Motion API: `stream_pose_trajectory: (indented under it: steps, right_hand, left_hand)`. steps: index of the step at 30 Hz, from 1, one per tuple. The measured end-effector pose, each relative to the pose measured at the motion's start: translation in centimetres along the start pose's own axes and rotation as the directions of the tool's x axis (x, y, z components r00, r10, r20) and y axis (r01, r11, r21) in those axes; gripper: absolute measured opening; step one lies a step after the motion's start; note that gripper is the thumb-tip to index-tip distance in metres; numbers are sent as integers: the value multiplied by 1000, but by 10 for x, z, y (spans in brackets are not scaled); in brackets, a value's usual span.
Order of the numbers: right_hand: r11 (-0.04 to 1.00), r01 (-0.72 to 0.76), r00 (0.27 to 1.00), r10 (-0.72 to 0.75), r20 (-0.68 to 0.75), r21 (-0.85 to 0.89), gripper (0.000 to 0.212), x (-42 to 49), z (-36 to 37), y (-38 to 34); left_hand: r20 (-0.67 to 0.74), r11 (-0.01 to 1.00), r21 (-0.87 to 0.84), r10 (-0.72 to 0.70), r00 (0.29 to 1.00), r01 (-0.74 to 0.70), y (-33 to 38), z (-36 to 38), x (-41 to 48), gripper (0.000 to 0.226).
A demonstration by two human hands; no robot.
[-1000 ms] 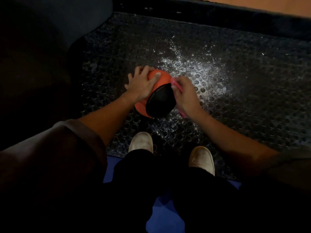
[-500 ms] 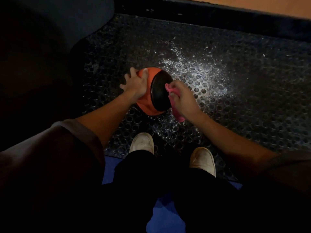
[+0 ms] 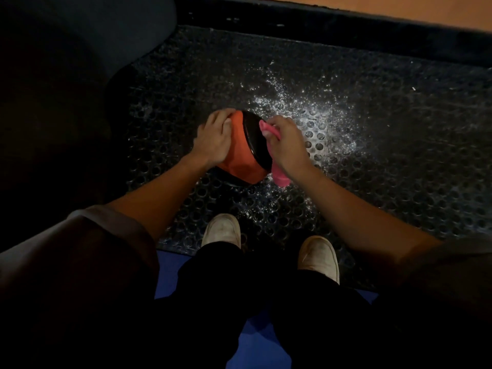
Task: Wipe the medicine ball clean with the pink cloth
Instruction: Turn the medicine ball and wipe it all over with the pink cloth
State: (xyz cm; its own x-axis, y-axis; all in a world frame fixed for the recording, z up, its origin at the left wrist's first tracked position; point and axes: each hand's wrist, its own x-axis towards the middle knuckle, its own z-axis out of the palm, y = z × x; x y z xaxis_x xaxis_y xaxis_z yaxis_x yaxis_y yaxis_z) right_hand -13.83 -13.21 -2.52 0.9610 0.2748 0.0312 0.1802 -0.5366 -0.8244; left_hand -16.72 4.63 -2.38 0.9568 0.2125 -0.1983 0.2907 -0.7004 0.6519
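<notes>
Medicine ball [image 3: 239, 159], orange with a glossy black panel, sat on a black rubber mat [image 3: 399, 161] full of round holes, just ahead of the person's feet. In the head view the left hand [image 3: 213, 141] lay on the ball's orange side, fingers loosely spread over the curve and pressing on it rather than closing round anything. The right hand [image 3: 288, 146] was closed round a pink cloth [image 3: 279, 177], with the fingers curled over it. One bunched end of the cloth stuck out above the knuckles against the upper edge of the black panel. The other end hung below the hand, beside the ball's lower right edge. White specks [image 3: 314, 110] glittered across the mat beyond and to the right of the ball. Nearer the camera stood two pale shoes [image 3: 223, 230], toes on the mat, with dark trousers [image 3: 239, 302] above them and a strip of blue floor [image 3: 262, 344] between the legs. A brown sleeve [image 3: 80, 249] covered the left upper arm.
</notes>
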Motion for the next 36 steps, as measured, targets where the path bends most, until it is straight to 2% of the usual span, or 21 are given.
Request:
stream_pose_trajectory:
  steps: [2,5,6,9,10,12,15,17,20,22,25,29,30,34,36]
  right_hand:
    - [996,79,997,-78,21,-36,13,-3,6,-8]
    - [946,318,941,-306,143,-66,12,-11,8,-5]
    - [949,313,941,-304,147,-40,13,-11,6,-2]
    - [985,173,984,-173,30,2,18,-2,3,-4]
    - [983,176,984,-176,8,-52,18,1,4,-5]
    - [961,249,968,-245,52,-121,14,2,8,-11]
    - [932,346,933,-331,140,-103,13,-3,10,-10]
    - [957,282,953,-272,130,-65,11,-5,4,-5]
    - [997,70,992,-67,104,-28,18,-2,-3,1]
    - [1000,-14,995,14,95,5,18,1,-5,7]
    - [998,-48,991,43,124,40,12,3,-9,12]
    - [994,-16,978,-7,208,110,22,8,-3,0]
    - [993,-3,974,-23,224,118,24,9,0,-5]
    - [987,-47,975,12,221,153,22,17,3,-17]
    - [984,-95,984,69,165,153,19,20,3,-13]
  left_hand:
    - [-33,998,-61,8,999,-10,-2,4,-3,44]
    - [-62,993,-114,22,998,-29,-5,2,-6,46]
    - [-56,992,-124,22,998,-29,-6,1,-7,46]
    - [-24,993,-117,-35,999,32,-1,2,-7,43]
    - [-14,993,-99,-62,998,61,3,3,-6,45]
    - [-4,993,-71,-91,996,91,12,4,-4,49]
    - [-13,992,-80,-98,995,96,9,3,-1,48]
    - [-12,991,-97,-96,995,94,7,3,0,47]
    - [2,985,-112,-131,991,130,9,-1,2,48]
    - [12,978,-128,-163,986,164,6,-5,1,48]
    - [-46,954,-208,-229,972,215,-6,-8,0,47]
    - [-163,924,-195,-360,918,328,-17,-20,0,38]
    - [-189,928,-168,-362,913,333,-18,-23,0,38]
    - [-236,980,-99,-191,953,172,-24,-24,-8,32]
    - [-257,969,-122,-241,936,216,-27,-21,-14,32]
